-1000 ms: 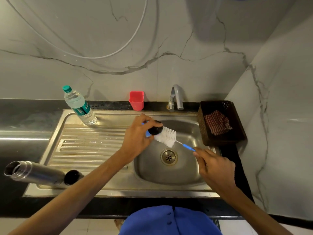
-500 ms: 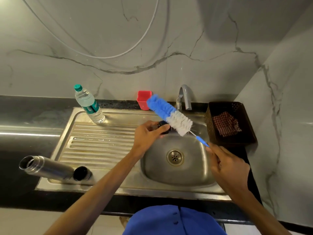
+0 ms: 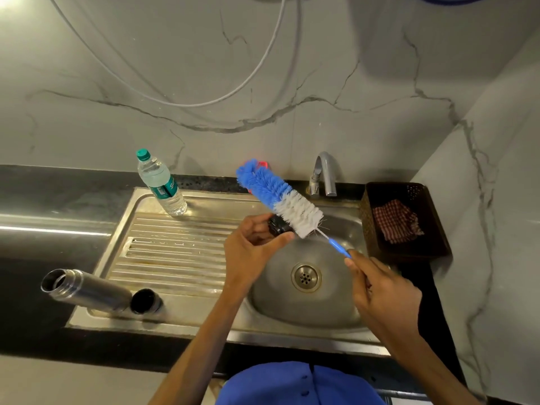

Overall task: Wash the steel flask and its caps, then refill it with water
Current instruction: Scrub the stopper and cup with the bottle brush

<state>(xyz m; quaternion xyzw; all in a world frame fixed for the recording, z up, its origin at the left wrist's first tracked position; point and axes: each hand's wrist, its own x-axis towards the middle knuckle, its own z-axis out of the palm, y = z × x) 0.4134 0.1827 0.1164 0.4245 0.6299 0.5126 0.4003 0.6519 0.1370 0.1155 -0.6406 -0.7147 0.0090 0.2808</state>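
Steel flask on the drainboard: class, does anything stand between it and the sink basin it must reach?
Yes. The steel flask lies on its side, with a black cap at its base on the basin side. The left hand is over the basin's near-left rim.

Flask (image 3: 87, 290) and bottle (image 3: 161, 184) flanking drainboard (image 3: 178, 252)

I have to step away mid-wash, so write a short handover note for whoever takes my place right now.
Left hand grips a small black cap above the sink basin.
Right hand holds the bottle brush by its blue handle, bristles against the cap.
Steel flask lies open on the drainboard, the other cap at its base.
Water bottle stands capped behind; tap not running.
Done: flask uncapped.
Left: finish the caps, wash the flask, refill.
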